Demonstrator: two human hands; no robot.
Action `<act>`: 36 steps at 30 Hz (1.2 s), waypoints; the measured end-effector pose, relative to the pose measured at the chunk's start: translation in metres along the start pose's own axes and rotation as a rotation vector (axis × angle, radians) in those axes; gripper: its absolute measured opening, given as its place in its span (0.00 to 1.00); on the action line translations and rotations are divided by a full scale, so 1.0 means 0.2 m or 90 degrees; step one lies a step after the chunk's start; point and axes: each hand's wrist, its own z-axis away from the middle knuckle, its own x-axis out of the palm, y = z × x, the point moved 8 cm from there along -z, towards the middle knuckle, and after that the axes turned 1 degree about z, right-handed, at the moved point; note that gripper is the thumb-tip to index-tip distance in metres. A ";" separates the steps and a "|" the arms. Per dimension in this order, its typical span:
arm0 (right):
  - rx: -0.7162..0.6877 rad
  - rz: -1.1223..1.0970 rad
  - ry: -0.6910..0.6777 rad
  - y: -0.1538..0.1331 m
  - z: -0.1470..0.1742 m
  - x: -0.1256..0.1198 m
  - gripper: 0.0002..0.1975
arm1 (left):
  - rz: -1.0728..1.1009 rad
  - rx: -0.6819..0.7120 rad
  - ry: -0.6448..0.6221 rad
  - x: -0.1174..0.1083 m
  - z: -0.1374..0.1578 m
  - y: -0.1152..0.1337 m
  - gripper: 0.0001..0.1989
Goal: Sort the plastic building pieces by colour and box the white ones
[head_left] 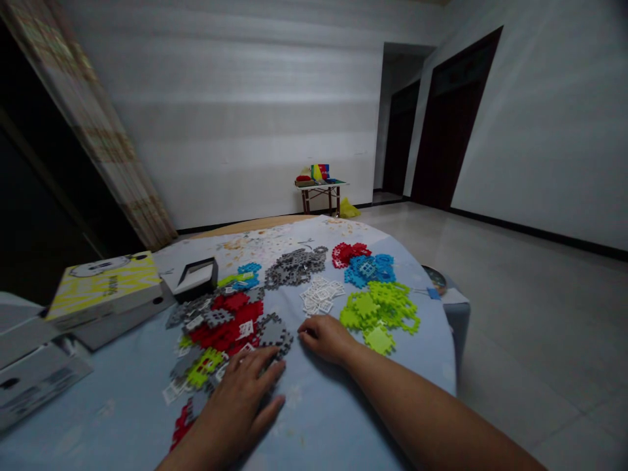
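My left hand (243, 399) rests with fingers apart over the near edge of a mixed heap of plastic interlocking pieces, partly covering it. Red pieces (230, 330) lie mid-heap, with a lime green piece (205, 367) and a dark grey piece (275, 332) close to my fingers. My right hand (326, 337) is curled closed on the cloth, just nearer than a pile of white square pieces (321, 294); anything in its fingers is hidden. To its right are lime green pieces (380, 307). Farther back lie separate piles of grey pieces (294, 267), blue pieces (370, 269) and red pieces (349, 254).
A yellow-and-white box (105, 288), an open black box (197, 278) and a white carton (39, 373) stand on the left of the cloth-covered round table (314, 432). A grey stool (456, 314) is beyond its right edge. A small table (321, 186) stands by the far wall.
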 end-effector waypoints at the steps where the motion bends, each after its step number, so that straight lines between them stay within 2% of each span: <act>1: -0.002 -0.003 -0.001 0.00 0.00 0.00 0.15 | -0.005 -0.008 -0.007 0.01 0.00 -0.02 0.19; 13: -0.006 -0.061 -0.015 0.01 0.01 -0.01 0.14 | 0.011 -0.144 0.024 0.01 -0.13 -0.34 0.19; 17: -0.017 -0.069 -0.011 0.02 0.00 0.00 0.14 | 0.023 -0.166 0.005 -0.02 -0.15 -0.32 0.19; 22: -0.001 -0.078 -0.015 0.04 0.00 0.01 0.15 | 0.013 -0.166 -0.072 -0.04 -0.24 -0.23 0.13; 26: -0.003 -0.075 -0.014 0.04 0.00 0.00 0.14 | -0.002 -0.162 -0.118 -0.03 -0.30 -0.21 0.13; 30: -0.008 -0.078 -0.003 0.04 0.00 0.00 0.15 | -0.014 -0.143 -0.107 -0.01 -0.31 -0.21 0.16; 36: 0.003 -0.079 -0.007 0.04 0.00 0.00 0.15 | 0.024 -0.155 -0.099 0.00 -0.31 -0.22 0.15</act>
